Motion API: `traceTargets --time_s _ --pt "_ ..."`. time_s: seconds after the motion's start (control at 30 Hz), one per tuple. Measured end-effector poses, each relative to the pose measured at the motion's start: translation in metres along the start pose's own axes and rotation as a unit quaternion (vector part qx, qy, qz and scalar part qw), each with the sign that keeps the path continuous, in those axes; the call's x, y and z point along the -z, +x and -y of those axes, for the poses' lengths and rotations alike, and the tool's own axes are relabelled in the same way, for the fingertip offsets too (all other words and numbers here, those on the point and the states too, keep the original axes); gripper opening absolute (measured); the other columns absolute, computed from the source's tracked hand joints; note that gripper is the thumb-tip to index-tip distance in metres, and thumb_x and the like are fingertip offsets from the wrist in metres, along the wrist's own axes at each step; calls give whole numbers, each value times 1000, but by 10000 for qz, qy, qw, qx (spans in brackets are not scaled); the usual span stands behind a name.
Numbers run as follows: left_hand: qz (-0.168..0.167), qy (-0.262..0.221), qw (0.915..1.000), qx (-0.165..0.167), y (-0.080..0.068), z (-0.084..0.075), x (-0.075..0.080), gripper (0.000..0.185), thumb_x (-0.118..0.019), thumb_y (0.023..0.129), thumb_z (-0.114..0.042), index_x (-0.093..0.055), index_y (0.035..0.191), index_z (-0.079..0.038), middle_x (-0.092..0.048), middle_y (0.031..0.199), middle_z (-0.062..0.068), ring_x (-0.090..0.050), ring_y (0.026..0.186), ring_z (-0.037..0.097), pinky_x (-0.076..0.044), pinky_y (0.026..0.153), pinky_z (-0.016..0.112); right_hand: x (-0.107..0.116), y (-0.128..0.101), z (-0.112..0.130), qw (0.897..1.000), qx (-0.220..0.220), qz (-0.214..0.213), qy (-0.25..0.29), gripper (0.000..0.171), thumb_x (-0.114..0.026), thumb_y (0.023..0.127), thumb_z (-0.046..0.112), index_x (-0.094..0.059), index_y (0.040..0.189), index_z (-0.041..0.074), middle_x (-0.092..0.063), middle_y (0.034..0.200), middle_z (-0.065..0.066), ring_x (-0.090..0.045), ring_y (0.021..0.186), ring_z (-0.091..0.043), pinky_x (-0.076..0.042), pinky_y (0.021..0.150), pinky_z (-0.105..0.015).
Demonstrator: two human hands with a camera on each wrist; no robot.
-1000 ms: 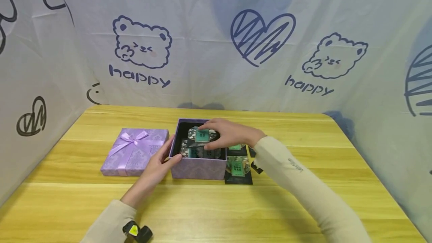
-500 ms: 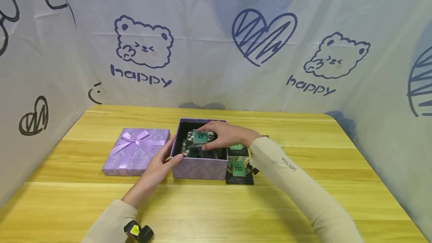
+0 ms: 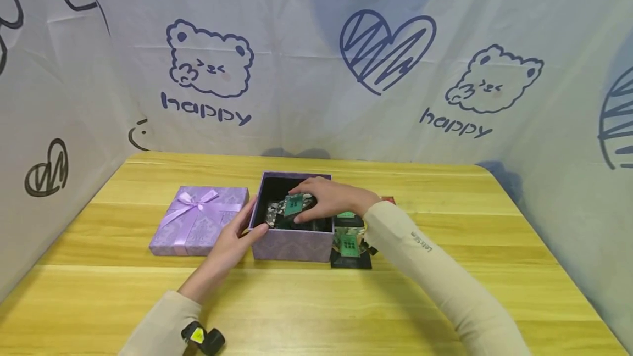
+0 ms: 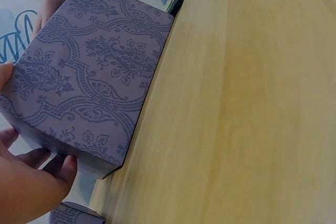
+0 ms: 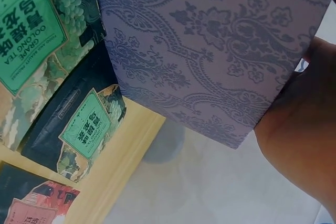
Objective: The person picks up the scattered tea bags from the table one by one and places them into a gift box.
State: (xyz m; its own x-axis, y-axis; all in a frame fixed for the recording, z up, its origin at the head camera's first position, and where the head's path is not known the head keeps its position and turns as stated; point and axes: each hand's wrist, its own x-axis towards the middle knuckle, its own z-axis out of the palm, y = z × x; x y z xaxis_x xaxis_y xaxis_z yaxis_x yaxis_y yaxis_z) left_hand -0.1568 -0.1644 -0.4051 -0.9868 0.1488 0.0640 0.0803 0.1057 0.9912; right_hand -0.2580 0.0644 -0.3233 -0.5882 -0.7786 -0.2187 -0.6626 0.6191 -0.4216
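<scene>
Mid-table, toward the back edge: open purple box, dark inside, already holding packets. Right hand reaches over the box's right wall, fingers curled down on a green-labelled tea packet that sits tilted on top of the ones inside. Left hand braces the box's left front corner, fingers fairly straight against the wall, thumb on the rim.

More packets wait on the table, just beside the box's right wall: 1 at, another at, a red-labelled 1 behind the sleeve. Bow-tied lid lies flat, left of the box.

My read on doing this well:
- keep the left brace so the box can't slide
- lay the packet flat, not tilted, so the stack stays below the rim
- let go only once it's seated
</scene>
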Motion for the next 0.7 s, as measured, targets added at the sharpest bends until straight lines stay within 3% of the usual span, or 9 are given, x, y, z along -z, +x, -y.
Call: traceTargets --time_s 0.37,0.7 --pt "7 27 10000 -15 0 0 1 70 -58 98 -15 -20 156 -14 -24 156 18 -27 139 36 -29 110 46 -1 -2 -1 9999 94 33 -29 63 -61 95 36 -41 147 7 -35 151 -14 -29 139 -30 -28 111 -48" --pt "-1 32 10000 -46 0 1 1 70 -59 97 -15 -20 156 -13 -24 156 19 -28 139 37 -30 109 46 -5 -3 -5 9987 201 -352 294 57 -60 96 30 -44 145 6 -40 148 -13 -36 136 -29 -33 109 -46"
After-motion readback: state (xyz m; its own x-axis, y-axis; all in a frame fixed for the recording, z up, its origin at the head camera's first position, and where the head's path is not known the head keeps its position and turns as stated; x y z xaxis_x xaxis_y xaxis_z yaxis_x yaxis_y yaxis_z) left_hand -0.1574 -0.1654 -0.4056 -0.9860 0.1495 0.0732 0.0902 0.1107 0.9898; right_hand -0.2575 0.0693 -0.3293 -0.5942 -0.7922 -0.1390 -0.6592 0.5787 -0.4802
